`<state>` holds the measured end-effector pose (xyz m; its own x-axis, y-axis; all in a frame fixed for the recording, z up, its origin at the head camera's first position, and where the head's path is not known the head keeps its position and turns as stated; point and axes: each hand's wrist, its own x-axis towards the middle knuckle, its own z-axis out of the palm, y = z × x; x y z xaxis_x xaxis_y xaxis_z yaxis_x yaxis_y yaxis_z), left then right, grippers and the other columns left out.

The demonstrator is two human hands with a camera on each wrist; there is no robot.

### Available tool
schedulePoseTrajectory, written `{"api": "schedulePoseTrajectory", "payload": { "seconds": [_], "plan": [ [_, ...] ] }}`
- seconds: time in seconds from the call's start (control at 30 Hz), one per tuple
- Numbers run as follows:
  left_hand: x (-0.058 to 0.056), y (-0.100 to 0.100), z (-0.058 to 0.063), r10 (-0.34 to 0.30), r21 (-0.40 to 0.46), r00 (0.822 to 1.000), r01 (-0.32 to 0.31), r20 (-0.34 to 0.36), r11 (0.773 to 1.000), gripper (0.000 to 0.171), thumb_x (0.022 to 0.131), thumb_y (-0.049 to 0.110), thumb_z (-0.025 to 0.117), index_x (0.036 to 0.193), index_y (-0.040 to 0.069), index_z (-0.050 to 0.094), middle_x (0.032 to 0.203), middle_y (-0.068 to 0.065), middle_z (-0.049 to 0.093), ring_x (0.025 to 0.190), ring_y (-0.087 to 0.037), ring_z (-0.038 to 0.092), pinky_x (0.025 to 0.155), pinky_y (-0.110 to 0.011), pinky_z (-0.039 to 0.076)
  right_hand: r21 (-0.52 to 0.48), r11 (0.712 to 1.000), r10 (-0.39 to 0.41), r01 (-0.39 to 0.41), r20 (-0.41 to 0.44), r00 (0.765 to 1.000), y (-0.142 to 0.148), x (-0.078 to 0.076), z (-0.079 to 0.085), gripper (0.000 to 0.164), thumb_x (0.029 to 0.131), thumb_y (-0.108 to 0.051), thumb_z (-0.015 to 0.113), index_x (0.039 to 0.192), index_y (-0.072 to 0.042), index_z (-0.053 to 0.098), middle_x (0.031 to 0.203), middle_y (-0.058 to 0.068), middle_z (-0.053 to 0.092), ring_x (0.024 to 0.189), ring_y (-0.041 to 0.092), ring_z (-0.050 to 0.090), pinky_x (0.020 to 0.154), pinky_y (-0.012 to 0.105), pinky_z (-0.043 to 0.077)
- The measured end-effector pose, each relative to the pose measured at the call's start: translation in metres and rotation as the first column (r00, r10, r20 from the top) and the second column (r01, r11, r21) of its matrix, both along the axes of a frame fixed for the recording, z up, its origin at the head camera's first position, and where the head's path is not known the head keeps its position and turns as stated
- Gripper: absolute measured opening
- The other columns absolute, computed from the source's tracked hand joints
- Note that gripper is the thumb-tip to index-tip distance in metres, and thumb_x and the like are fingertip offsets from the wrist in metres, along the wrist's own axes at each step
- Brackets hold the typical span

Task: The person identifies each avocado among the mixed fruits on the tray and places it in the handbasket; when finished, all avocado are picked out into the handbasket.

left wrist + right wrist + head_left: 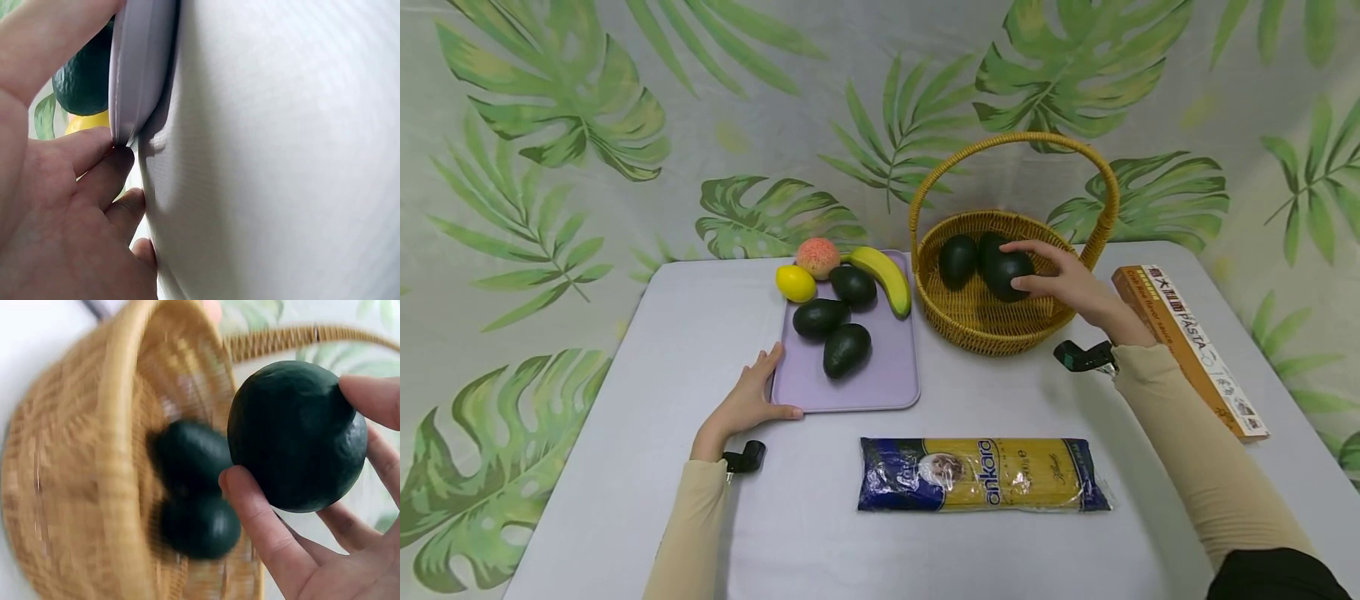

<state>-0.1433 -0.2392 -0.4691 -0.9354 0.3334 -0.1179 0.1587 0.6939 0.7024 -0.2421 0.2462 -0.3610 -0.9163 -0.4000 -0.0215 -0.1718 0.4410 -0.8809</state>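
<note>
I have the right hand (1063, 279) gripping an avocado (1004, 275) above two others (957, 262) in the basket (973, 333), near the desk's (805, 517) far edge. My left hand (748, 400) is spread, fingers against the tray's (887, 390) left edge, thumb at its near edge; three avocados (847, 350) lie on it. A box (1191, 354) lies by the desk's right edge.

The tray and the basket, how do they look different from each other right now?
The tray is shallow and four-sided with rounded corners; the basket is deeper and round-rimmed, with a tall arched handle. The tray is smooth and lilac; the basket is woven and golden brown. The left hand touches the tray's edge, while the right hand holds an avocado over the basket. Both stand on the table.
</note>
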Motion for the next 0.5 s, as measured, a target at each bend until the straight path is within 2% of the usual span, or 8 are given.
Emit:
{"api": "schedulePoseTrajectory", "payload": {
  "seconds": [0.07,0.27,0.43,0.5],
  "plan": [
    [0.0,0.0,0.0,0.003,-0.003,1.0,-0.003,0.005,1.0,0.117,0.071,0.037,0.084,0.152,-0.002,0.009,0.157,-0.022,0.008,0.143,-0.039,-0.002,0.112,-0.056,-0.004,0.009,1.0,-0.016,0.016,0.001,1.0,0.01,-0.003,-0.001,0.051,0.095,-0.024,0.061,0.143,-0.015,0.045,0.151,0.004,0.027,0.107,0.021,0.053,0.084,0.034,0.052],
    [0.001,0.0,0.0,0.009,0.002,1.0,-0.009,0.011,1.0,0.117,0.071,0.036,0.084,0.152,-0.001,0.009,0.156,-0.023,0.008,0.143,-0.039,-0.002,0.112,-0.055,-0.004,0.03,0.998,-0.047,0.047,0.026,0.999,0.027,-0.009,0.0,0.054,0.096,-0.021,0.06,0.145,-0.013,0.04,0.155,0.008,0.02,0.092,0.016,0.063,0.079,0.027,0.052],
    [0.0,-0.001,-0.001,0.003,0.006,1.0,-0.003,0.005,1.0,0.117,0.071,0.036,0.085,0.152,-0.002,0.009,0.156,-0.022,0.008,0.143,-0.038,-0.002,0.113,-0.054,-0.004,0.107,0.992,-0.063,0.061,0.013,0.998,0.03,-0.014,-0.001,0.055,0.095,-0.021,0.06,0.145,-0.013,0.041,0.154,0.011,0.023,0.091,0.02,0.062,0.077,0.028,0.051],
    [0.0,-0.001,-0.001,0.0,0.004,1.0,0.0,0.004,1.0,0.117,0.071,0.036,0.085,0.152,-0.002,0.009,0.157,-0.022,0.008,0.143,-0.038,-0.002,0.113,-0.054,-0.004,0.144,0.988,-0.063,0.062,0.004,0.998,0.03,-0.016,0.0,0.054,0.095,-0.021,0.061,0.145,-0.012,0.042,0.153,0.013,0.025,0.094,0.025,0.059,0.079,0.034,0.051]
  ]
}}
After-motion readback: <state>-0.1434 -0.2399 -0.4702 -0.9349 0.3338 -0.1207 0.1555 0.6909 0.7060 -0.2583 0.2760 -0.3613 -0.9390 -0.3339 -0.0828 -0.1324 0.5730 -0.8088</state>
